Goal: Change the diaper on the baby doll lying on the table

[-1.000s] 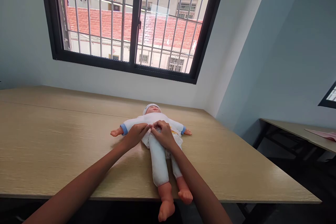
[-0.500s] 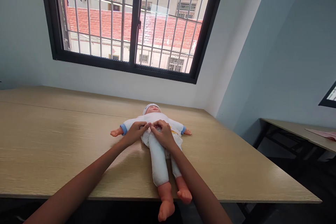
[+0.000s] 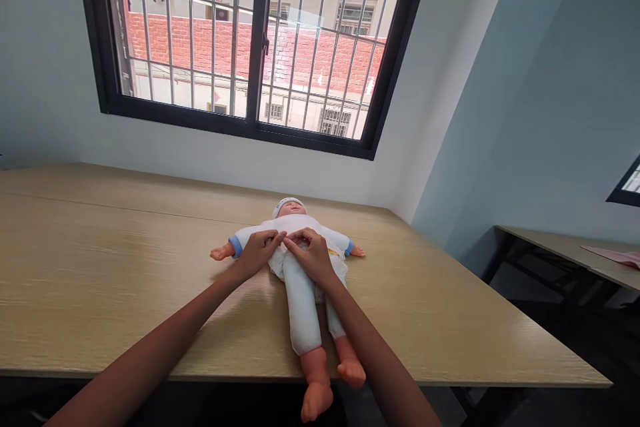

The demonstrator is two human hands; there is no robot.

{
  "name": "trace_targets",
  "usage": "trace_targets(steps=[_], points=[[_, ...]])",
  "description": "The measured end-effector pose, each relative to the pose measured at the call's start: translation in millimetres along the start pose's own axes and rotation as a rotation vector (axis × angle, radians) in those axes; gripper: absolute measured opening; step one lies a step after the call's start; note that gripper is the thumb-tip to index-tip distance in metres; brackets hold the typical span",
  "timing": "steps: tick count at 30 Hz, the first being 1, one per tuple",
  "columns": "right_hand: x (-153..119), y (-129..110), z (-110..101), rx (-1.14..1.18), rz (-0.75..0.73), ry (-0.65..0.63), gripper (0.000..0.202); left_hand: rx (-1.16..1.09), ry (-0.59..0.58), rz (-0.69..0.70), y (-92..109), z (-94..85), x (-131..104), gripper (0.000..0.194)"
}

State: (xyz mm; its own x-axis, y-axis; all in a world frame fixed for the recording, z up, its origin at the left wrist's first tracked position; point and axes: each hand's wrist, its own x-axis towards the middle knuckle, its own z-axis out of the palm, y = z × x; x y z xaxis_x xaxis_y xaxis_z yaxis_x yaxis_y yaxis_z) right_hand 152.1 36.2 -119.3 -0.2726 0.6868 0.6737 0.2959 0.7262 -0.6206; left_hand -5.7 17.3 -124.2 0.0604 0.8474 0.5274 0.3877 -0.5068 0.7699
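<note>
A baby doll [image 3: 302,307] in white clothes with blue cuffs and a white cap lies on its back on the wooden table [image 3: 150,267], its feet hanging over the front edge. Around its hips is a white diaper [image 3: 276,265] with a yellow mark on the right side. My left hand [image 3: 259,252] and my right hand [image 3: 311,255] meet at the doll's waist, thumbs and fingers pinched together at the front of the diaper. What the fingertips hold is too small to make out.
Behind the table is a wall with a barred, dark-framed window [image 3: 254,127]. On the right a second table [image 3: 550,243] bears a pink cloth [image 3: 615,255].
The fingertips of both hands have shifted very slightly at the doll's waist. The doll lies as before.
</note>
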Motion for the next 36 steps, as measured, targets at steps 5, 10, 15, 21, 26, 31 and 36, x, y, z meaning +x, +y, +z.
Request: trace_targets(steps=[5, 10, 15, 21, 26, 31, 36], points=[[0, 0, 0, 0.023, -0.002, -0.003, 0.013, 0.045, 0.024, 0.007, 0, 1.2, -1, 0.046], [0, -2, 0, 0.015, -0.015, 0.003, 0.013, 0.071, 0.025, 0.009, -1, 1.4, -1, 0.045], [-1, -4, -1, -0.005, -0.024, -0.003, 0.014, 0.091, 0.018, 0.024, -3, 1.7, -1, 0.044], [-2, -12, -3, 0.047, 0.021, 0.005, 0.013, 0.118, 0.026, 0.022, -5, 1.9, -2, 0.045], [-2, -14, -3, 0.075, 0.022, -0.004, 0.012, 0.167, 0.059, 0.025, -5, 1.8, -2, 0.044], [-2, -13, -3, 0.061, 0.017, -0.014, 0.011, 0.191, 0.073, 0.028, -4, 2.1, -3, 0.044], [-3, -14, -3, 0.069, 0.011, -0.021, 0.010, 0.222, 0.087, 0.039, -4, 2.0, -2, 0.043]])
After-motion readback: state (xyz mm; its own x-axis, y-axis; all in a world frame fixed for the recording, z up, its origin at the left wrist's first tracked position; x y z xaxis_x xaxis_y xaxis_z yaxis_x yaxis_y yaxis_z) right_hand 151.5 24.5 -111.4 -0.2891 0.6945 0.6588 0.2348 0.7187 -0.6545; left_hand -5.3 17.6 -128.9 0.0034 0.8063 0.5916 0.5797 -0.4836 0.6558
